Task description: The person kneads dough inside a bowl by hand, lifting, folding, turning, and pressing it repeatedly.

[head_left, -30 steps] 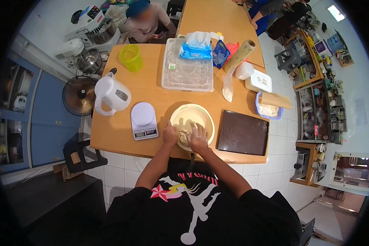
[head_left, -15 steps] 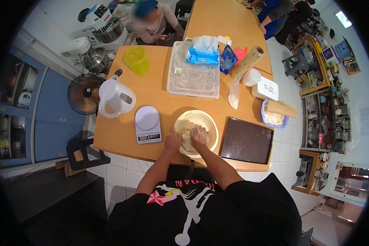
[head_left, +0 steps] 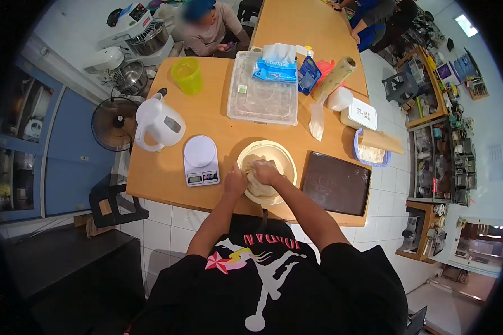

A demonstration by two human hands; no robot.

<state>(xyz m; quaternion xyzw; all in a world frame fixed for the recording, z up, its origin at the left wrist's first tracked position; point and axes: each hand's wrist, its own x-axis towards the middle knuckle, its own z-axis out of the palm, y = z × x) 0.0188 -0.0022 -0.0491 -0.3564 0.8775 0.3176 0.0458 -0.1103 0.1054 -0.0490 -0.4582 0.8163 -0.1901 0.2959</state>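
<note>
A cream-coloured round bowl [head_left: 288, 167] stands near the front edge of the wooden table, with pale dough [head_left: 258, 185] inside it. My left hand [head_left: 236, 180] is closed on the bowl's left rim. Inside the bowl, my right hand [head_left: 265, 172] presses on the upper part of the dough with its fingers curled into it. A white kitchen scale [head_left: 201, 160] lies to the left of the bowl, and a dark baking tray [head_left: 336, 183] to its right.
Behind the scale are a white kettle [head_left: 161, 124] and a yellow-green cup [head_left: 186, 76]. A clear lidded box [head_left: 262, 97] carries a tissue pack [head_left: 275, 68]. A white tub [head_left: 359, 114] and a blue basket of flour [head_left: 371, 154] are right. A person [head_left: 207, 30] sits beyond the table.
My right hand has gone from spread fingers to curled fingers on the dough. The dough looks more gathered and bulges toward me. The camera view has shifted slightly.
</note>
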